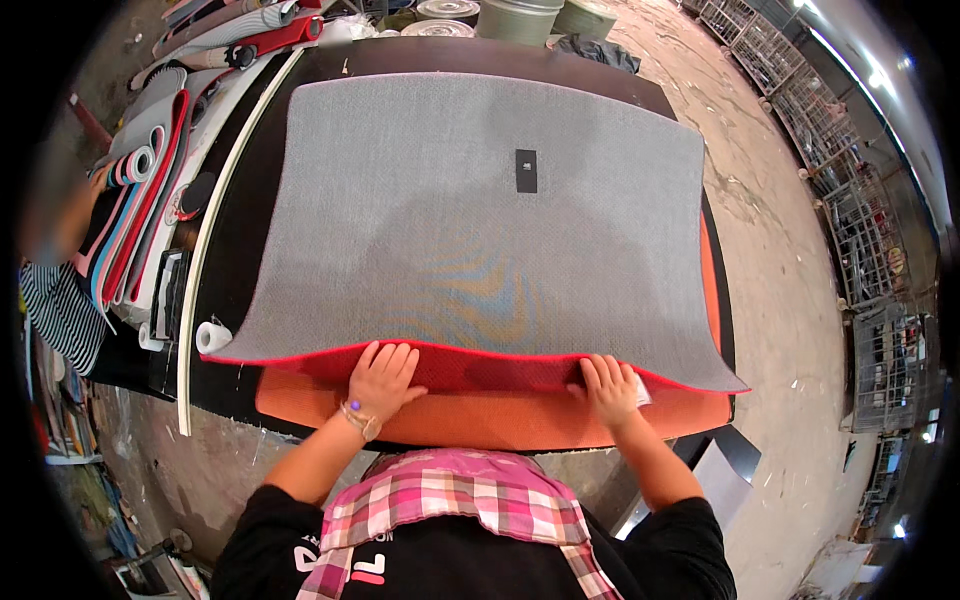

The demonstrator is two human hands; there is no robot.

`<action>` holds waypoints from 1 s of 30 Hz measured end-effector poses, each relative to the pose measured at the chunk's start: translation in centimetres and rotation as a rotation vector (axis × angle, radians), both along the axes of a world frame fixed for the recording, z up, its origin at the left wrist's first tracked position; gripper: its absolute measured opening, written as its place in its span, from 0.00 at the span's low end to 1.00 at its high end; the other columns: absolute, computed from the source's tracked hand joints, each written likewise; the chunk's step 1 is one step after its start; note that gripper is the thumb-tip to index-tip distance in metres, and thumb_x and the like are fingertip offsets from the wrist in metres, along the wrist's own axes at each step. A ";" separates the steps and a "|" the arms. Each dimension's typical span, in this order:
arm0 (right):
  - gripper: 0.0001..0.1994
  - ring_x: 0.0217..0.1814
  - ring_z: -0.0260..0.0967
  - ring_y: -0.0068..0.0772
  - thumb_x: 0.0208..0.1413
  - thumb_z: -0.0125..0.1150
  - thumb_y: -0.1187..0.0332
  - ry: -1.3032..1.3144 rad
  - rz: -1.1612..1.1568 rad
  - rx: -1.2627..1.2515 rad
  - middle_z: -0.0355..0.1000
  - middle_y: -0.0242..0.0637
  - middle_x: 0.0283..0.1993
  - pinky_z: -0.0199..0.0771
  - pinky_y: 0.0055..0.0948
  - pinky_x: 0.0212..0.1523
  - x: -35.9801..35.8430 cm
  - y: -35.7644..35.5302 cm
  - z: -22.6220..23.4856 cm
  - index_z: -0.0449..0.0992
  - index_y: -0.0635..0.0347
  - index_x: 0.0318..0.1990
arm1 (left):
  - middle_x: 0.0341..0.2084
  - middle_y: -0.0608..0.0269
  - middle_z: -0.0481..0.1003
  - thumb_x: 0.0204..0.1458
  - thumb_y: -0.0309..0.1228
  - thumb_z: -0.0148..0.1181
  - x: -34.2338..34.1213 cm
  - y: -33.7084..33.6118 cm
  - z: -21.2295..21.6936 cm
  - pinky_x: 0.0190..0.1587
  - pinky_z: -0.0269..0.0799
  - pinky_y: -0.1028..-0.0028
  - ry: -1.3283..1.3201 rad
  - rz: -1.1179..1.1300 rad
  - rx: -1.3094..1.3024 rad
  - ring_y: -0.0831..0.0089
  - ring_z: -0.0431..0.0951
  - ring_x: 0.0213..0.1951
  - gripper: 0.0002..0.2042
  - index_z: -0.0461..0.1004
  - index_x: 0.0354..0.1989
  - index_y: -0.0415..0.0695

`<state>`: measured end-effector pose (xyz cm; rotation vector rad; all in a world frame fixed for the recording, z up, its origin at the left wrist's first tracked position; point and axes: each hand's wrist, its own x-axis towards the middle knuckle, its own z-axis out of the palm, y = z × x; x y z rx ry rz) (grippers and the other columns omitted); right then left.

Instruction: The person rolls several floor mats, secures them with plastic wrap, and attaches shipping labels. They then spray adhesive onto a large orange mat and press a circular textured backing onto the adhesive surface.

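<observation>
A large grey-backed rug [400, 200] with a red underside lies face down on the black table, a small dark label [526, 171] near its far middle. My left hand [382, 378] grips its near edge left of centre, fingers over the grey side and thumb toward the red face. Farther right, my right hand [608, 388] holds the same edge, with a small white piece [641, 389] beside its fingers. Between and around the hands the edge is lifted, so the red side shows. Under it lies an orange mat [480, 422], visible along the front and at the right.
On the left, a pale strip [225, 190] borders the black table [230, 270], with a white roll [213, 337] near the rug's corner. Beyond sit folded, colourful rugs [150, 200] beside another person in stripes [65, 310]. Buckets [520, 20] stand behind; wire cages [850, 220] line the right.
</observation>
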<state>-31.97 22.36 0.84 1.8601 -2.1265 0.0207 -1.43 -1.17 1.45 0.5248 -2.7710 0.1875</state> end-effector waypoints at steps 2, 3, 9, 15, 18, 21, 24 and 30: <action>0.27 0.55 0.60 0.30 0.42 0.60 0.50 0.019 -0.047 -0.035 0.65 0.31 0.50 0.55 0.38 0.50 0.1 -0.3 -0.4 0.69 0.51 0.50 | 0.47 0.63 0.66 0.28 0.49 0.67 0.7 -0.1 -0.7 0.58 0.54 0.61 -0.065 0.049 -0.049 0.68 0.64 0.52 0.34 0.68 0.47 0.46; 0.30 0.57 0.58 0.30 0.40 0.61 0.50 0.020 -0.088 0.014 0.64 0.30 0.52 0.52 0.40 0.54 0.0 -0.8 -0.5 0.67 0.51 0.53 | 0.50 0.62 0.65 0.27 0.49 0.67 0.7 -0.2 -0.7 0.59 0.53 0.61 -0.100 0.072 -0.069 0.68 0.62 0.54 0.36 0.68 0.49 0.46; 0.26 0.55 0.62 0.30 0.39 0.62 0.53 -0.093 -0.042 -0.089 0.69 0.30 0.48 0.55 0.40 0.55 -4.9 -5.5 1.8 0.70 0.53 0.48 | 0.31 0.58 0.73 0.29 0.51 0.66 -2.0 -6.2 1.4 0.42 0.69 0.64 -0.098 0.123 0.127 0.62 0.73 0.37 0.27 0.73 0.34 0.44; 0.26 0.33 0.72 0.43 0.45 0.52 0.40 -0.391 -0.243 0.620 0.74 0.42 0.28 0.69 0.39 0.34 -8.4 -12.8 5.6 0.76 0.57 0.26 | 0.23 0.51 0.75 0.42 0.58 0.54 -7.4 -12.6 5.6 0.34 0.71 0.62 -0.736 0.135 0.557 0.54 0.76 0.29 0.29 0.76 0.24 0.37; 0.30 0.35 0.72 0.46 0.44 0.50 0.35 -0.424 -0.299 0.730 0.74 0.42 0.29 0.70 0.40 0.35 -9.9 -16.8 3.2 0.77 0.57 0.26 | 0.26 0.45 0.75 0.45 0.59 0.50 -9.7 -16.7 3.7 0.36 0.70 0.60 -0.768 0.119 0.822 0.50 0.75 0.33 0.31 0.75 0.27 0.35; 0.32 0.38 0.72 0.45 0.41 0.50 0.33 -0.355 -0.310 0.745 0.75 0.42 0.32 0.70 0.40 0.38 -11.7 -19.0 0.9 0.78 0.56 0.28 | 0.28 0.45 0.75 0.43 0.60 0.52 -9.4 -18.0 3.6 0.38 0.70 0.60 -0.696 0.094 0.795 0.50 0.75 0.34 0.31 0.75 0.28 0.36; 0.33 0.38 0.72 0.44 0.39 0.50 0.31 -0.416 -0.280 0.742 0.75 0.41 0.31 0.70 0.40 0.38 -12.1 -19.4 -0.1 0.79 0.55 0.29 | 0.29 0.47 0.76 0.36 0.64 0.56 -3.6 -20.3 6.8 0.37 0.71 0.59 -0.855 0.177 0.724 0.51 0.76 0.35 0.34 0.76 0.29 0.39; 0.33 0.41 0.71 0.45 0.39 0.50 0.32 -0.475 -0.306 0.908 0.75 0.44 0.34 0.69 0.39 0.41 -12.3 -21.4 0.4 0.79 0.56 0.33 | 0.31 0.48 0.76 0.33 0.59 0.61 7.5 -26.6 4.4 0.39 0.71 0.62 -0.904 0.545 0.723 0.54 0.76 0.37 0.30 0.77 0.30 0.40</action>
